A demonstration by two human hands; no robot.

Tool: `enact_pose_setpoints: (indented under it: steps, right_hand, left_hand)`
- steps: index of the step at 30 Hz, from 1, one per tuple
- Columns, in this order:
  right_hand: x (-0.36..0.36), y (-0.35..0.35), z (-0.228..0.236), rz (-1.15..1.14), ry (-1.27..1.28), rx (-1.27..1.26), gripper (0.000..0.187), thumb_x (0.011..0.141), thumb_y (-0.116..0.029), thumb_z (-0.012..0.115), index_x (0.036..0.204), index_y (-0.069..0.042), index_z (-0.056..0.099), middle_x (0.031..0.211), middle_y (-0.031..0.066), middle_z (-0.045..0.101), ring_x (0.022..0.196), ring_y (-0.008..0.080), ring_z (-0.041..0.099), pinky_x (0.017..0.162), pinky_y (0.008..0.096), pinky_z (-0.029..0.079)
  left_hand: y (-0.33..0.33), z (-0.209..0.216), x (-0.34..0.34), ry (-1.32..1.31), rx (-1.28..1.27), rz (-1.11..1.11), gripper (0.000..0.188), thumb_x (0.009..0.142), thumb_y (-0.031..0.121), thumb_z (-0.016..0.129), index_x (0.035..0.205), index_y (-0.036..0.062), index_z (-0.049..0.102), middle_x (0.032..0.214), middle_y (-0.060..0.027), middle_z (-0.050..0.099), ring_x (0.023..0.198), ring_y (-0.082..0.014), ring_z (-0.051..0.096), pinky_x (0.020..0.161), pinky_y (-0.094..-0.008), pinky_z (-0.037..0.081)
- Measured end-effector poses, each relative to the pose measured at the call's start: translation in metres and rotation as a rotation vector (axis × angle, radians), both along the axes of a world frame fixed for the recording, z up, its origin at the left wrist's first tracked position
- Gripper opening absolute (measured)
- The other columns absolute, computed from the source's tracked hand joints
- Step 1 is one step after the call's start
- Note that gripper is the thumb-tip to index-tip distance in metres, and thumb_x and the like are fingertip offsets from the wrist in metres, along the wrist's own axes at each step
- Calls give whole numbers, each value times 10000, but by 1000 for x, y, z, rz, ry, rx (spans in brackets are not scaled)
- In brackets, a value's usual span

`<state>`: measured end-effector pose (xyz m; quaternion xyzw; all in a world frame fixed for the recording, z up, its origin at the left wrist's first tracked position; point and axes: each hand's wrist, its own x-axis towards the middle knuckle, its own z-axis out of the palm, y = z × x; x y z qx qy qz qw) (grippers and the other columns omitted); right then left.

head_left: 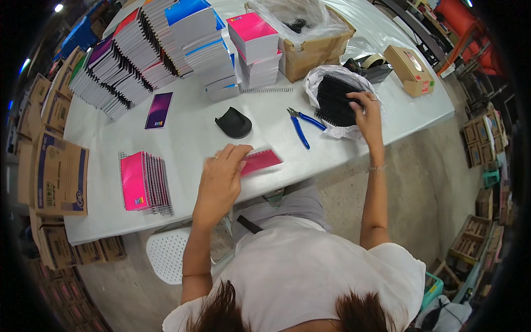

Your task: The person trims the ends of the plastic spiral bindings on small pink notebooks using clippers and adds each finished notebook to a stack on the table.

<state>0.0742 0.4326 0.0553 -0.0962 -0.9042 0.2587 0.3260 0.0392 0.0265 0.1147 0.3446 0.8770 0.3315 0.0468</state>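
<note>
My left hand (pixel 224 171) is closed on a small pink notebook (pixel 261 161), tilted and slightly blurred, over the table's near edge. On the right, my right hand (pixel 367 113) curls its fingers and thumb onto black spiral binding coils (pixel 336 99), which lie bunched in a white plastic-lined holder (pixel 316 83); how many it grips I cannot tell. Between the hands lie blue-handled cutting pliers (pixel 301 128) and a black rounded object (pixel 233 123). A stack of pink notebooks with coils (pixel 134 181) sits at the left, near a single purple notebook (pixel 159 110).
Tall stacks of notebooks (pixel 202 52) fill the far left and middle of the white table (pixel 188 138). Behind the coils stand an open cardboard box (pixel 312 52), a tape dispenser (pixel 375 67) and a small brown box (pixel 408 69). Cartons (pixel 61 174) crowd the left side; a white stool (pixel 167 254) is below.
</note>
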Motion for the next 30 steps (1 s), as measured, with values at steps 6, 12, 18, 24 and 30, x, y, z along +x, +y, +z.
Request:
enact_pose_setpoints:
  steps: [6,12,18,24,30]
  right_hand:
    - [3,42,-51,-93,-80,-14,277,795,-48,785,1066,-40,731,956,160,655,877,332,642,813,418,503]
    - [8,43,-52,-133,-117,-83,240,824,-49,766,1062,-36,737,967,146,664,858,294,650,783,400,506]
    - [13,33,-38,-234,92,5,225,854,-103,769,1077,-72,778,1029,124,695,928,257,667,842,348,509]
    - [17,19,-20,-134,190,-412,230,903,-135,769,1120,-58,774,1041,53,701,967,149,651,861,302,510]
    - [21,-25,6,275,334,-1062,243,989,-124,681,1201,-6,686,1059,49,685,963,113,638,890,287,533]
  left_hand:
    - [12,-39,1,318,-199,110,387,831,-88,529,1157,107,609,1119,-27,585,1165,-274,532,1173,-683,98]
    - [20,-50,15,226,-96,213,242,902,160,654,1138,120,618,1131,-32,572,1245,-279,467,1172,-715,32]
    - [31,-72,19,288,38,322,478,748,488,850,987,119,662,1176,-61,527,1247,-302,437,1139,-740,94]
    - [36,-83,14,399,64,373,472,716,491,879,915,126,655,1169,-63,503,1184,-296,451,1105,-707,182]
    - [42,-88,12,431,85,400,410,699,436,871,872,140,647,1061,-36,534,1155,-288,460,1051,-646,253]
